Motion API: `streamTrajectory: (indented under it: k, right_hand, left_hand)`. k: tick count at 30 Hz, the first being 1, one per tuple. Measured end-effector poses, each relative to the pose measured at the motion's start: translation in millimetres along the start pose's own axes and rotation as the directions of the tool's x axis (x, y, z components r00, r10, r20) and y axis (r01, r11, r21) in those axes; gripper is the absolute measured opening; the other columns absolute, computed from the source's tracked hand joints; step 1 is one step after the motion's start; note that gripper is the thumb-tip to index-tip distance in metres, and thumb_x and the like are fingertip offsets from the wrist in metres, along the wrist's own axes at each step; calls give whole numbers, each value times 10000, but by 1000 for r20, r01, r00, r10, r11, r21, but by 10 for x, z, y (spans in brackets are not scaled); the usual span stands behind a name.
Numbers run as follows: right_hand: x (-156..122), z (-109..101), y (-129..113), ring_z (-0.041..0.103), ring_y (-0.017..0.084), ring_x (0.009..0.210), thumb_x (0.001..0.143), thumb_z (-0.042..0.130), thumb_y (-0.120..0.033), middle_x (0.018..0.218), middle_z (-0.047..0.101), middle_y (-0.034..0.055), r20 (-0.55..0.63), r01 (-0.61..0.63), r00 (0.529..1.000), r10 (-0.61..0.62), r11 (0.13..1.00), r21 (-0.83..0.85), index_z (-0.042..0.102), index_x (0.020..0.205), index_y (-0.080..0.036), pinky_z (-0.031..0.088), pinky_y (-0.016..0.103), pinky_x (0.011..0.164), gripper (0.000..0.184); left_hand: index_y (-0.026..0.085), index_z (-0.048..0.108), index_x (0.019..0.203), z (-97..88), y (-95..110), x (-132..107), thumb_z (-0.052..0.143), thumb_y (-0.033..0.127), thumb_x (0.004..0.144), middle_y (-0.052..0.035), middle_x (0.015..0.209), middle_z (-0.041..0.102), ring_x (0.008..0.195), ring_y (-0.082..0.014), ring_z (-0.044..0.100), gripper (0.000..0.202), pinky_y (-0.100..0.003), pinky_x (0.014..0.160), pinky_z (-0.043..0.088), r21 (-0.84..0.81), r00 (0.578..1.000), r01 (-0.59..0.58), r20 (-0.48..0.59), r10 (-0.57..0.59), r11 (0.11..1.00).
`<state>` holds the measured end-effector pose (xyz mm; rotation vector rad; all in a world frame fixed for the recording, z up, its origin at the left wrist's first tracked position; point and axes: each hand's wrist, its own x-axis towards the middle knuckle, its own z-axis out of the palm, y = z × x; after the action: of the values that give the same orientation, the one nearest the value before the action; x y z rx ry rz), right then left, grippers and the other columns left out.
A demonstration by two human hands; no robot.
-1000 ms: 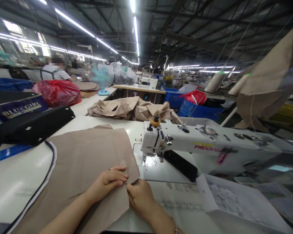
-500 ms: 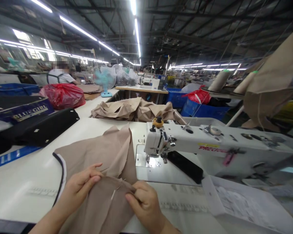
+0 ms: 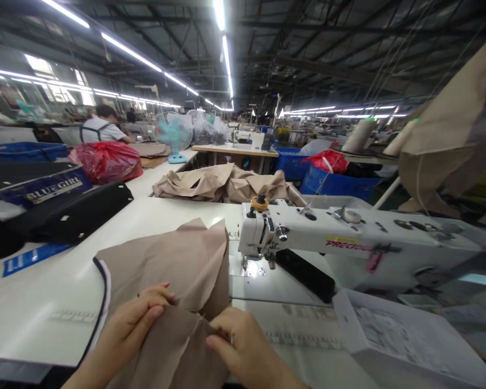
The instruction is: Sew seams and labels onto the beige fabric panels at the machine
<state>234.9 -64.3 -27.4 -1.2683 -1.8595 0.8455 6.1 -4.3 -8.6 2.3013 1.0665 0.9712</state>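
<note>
A tan fabric piece (image 3: 157, 256) lies across the white table in front of me, its left edge bound in black and white. My left hand (image 3: 135, 319) pinches the fabric near its middle, thumb against the fingers. Over to the right, my right hand (image 3: 237, 337) grips the same fabric, with a folded edge stretched between the two hands. The lower part of the cloth hangs toward me. Just beyond my right hand stands a white sewing machine (image 3: 299, 227); the fabric is beside its needle plate, not under the foot.
A black oblong object (image 3: 305, 274) lies under the machine arm. A white box (image 3: 389, 340) of small pale pieces sits at right. Crumpled tan cloth (image 3: 222, 182) is piled behind. Black rolled material (image 3: 81, 213) and a red bag (image 3: 105, 162) are at left. A person (image 3: 101, 127) sits beyond.
The fabric has shifted slightly right and its raised top fold has dropped a little. Both hands keep their hold, and the left has moved slightly right and down.
</note>
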Motion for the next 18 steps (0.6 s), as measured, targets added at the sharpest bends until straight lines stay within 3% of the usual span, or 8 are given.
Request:
streamTrajectory:
  k: [3,7,10,12,14,15,16,18]
  right_hand:
    - [-9,43,27,595,158,824,740,501,-131,784,654,33,34,116,993,-113,989,-97,532,640,-196,441,261,795,123]
    - [-33,169,96,559,209,1040,742,460,-126,915,661,92,76,244,969,-236,962,-122,540,766,-182,269,395,1040,101]
    - [-54,215,44,616,214,856,761,438,-158,813,648,69,108,111,988,-115,993,40,541,826,-183,408,394,916,124]
    - [-95,263,22,616,199,745,791,431,-221,765,631,44,68,-31,998,12,953,301,539,882,-191,473,361,789,144]
    - [-175,345,82,615,193,730,815,439,-342,793,632,43,-17,-75,994,106,798,598,529,960,-201,484,347,737,222]
    - [-232,392,150,619,198,744,810,450,-420,826,636,51,-71,-54,987,146,711,701,519,1005,-205,485,348,730,298]
    - [-297,432,239,623,206,760,793,464,-497,855,640,63,-117,-38,974,193,652,757,505,1049,-207,487,351,720,389]
    - [-440,469,442,628,227,782,756,469,-601,871,645,85,-199,-36,936,291,641,766,502,1077,-202,493,351,693,513]
  left_hand:
    - [212,594,708,44,-81,-173,405,339,864,-61,944,681,1093,-236,551,276,-355,895,488,-8,998,61,-1,-61,998]
    - [219,609,821,36,-59,-317,366,355,885,-59,990,678,1088,-237,560,285,-322,846,506,45,988,156,-19,-155,987]
    - [223,600,859,-19,119,-84,342,316,884,-21,783,666,787,-180,645,275,-230,678,513,210,998,63,-28,-59,976]
    - [221,599,888,34,289,246,324,235,869,-6,736,626,629,-148,606,276,-215,581,475,375,994,-62,112,21,925]
    - [211,609,857,248,457,621,337,165,845,-13,751,618,592,-145,578,276,-227,560,450,498,945,-238,315,81,834]
    - [204,612,837,418,528,792,363,149,839,-24,779,627,627,-154,585,255,-238,592,455,506,897,-346,425,121,790]
    - [201,614,830,621,581,937,396,145,835,-33,823,639,709,-171,599,224,-252,652,463,468,834,-456,522,179,757]
    - [213,614,866,1058,625,1128,449,127,825,-33,872,655,846,-191,604,191,-273,761,462,331,687,-613,671,278,718]
